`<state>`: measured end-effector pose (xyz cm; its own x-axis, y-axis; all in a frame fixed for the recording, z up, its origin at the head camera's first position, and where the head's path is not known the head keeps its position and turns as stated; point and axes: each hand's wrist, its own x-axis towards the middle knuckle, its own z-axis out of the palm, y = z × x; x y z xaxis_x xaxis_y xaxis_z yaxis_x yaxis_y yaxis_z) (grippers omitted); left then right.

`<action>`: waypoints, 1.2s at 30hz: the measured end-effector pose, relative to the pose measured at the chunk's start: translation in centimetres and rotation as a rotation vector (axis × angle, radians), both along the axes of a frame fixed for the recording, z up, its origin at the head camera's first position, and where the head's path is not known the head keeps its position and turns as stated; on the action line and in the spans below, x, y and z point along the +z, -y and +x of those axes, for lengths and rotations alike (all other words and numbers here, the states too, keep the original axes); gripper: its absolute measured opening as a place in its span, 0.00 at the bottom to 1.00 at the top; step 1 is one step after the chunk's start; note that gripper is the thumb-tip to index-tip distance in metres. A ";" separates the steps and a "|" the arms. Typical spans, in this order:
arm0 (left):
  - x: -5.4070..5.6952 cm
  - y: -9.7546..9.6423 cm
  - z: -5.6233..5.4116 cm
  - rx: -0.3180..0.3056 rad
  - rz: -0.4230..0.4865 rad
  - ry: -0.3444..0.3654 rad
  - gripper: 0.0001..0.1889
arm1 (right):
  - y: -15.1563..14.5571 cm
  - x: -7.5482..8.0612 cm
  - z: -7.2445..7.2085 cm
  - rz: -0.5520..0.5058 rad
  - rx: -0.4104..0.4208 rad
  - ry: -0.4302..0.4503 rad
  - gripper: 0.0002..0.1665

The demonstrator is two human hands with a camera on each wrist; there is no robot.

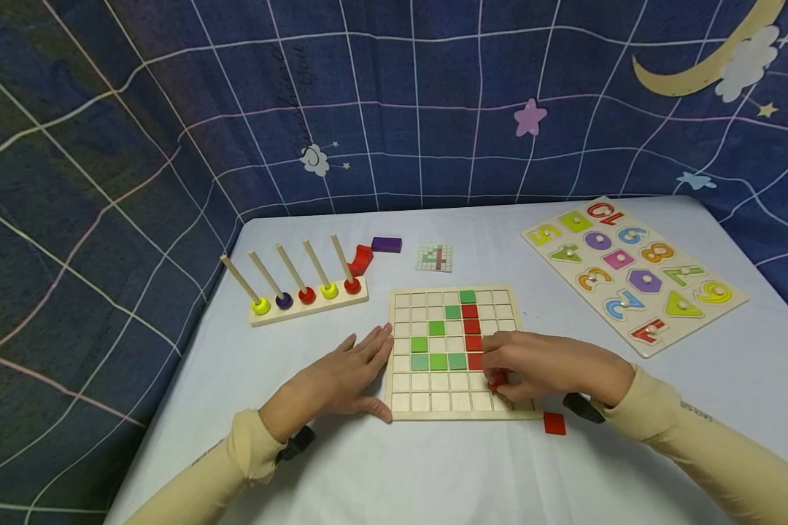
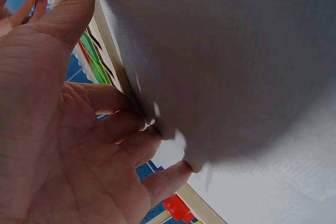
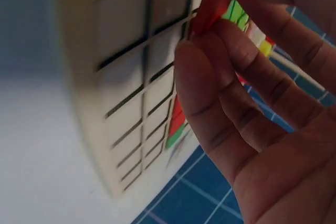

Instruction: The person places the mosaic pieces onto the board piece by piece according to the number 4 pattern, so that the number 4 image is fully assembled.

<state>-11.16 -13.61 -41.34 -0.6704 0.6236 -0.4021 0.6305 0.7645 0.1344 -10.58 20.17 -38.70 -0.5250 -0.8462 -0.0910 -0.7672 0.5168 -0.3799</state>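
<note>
— Where's the tile now?

— I see the red tile (image 1: pixel 497 384) pinched between the right hand's (image 1: pixel 538 368) fingertips (image 3: pixel 210 56), held just over the grid board's (image 1: pixel 433 401) lower right squares.

— And the other hand?

— My view shows the left hand (image 1: pixel 341 379) lying flat, fingers straight, against the board's left edge. A spare red tile (image 1: pixel 554 424) lies on the table (image 1: pixel 394 474) beside the board.

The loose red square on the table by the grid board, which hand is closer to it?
Right. The right hand sits just above the loose red square, pinching another red tile; the left hand rests at the grid board's far side.
</note>
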 end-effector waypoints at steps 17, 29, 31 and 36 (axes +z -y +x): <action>0.2 0.0 -0.2 -0.007 0.008 0.003 0.67 | 2.6 -1.7 0.3 0.030 -0.021 -0.205 0.08; -0.1 0.1 -0.1 -0.004 -0.004 0.009 0.67 | 2.5 -1.8 0.4 0.019 -0.012 -0.189 0.09; -0.2 0.1 0.0 -0.005 -0.001 0.011 0.67 | 2.2 -1.5 0.3 0.009 -0.002 -0.183 0.06; -0.2 0.1 -0.1 0.004 0.003 0.019 0.67 | 1.1 -0.5 0.3 -0.023 0.001 -0.147 0.05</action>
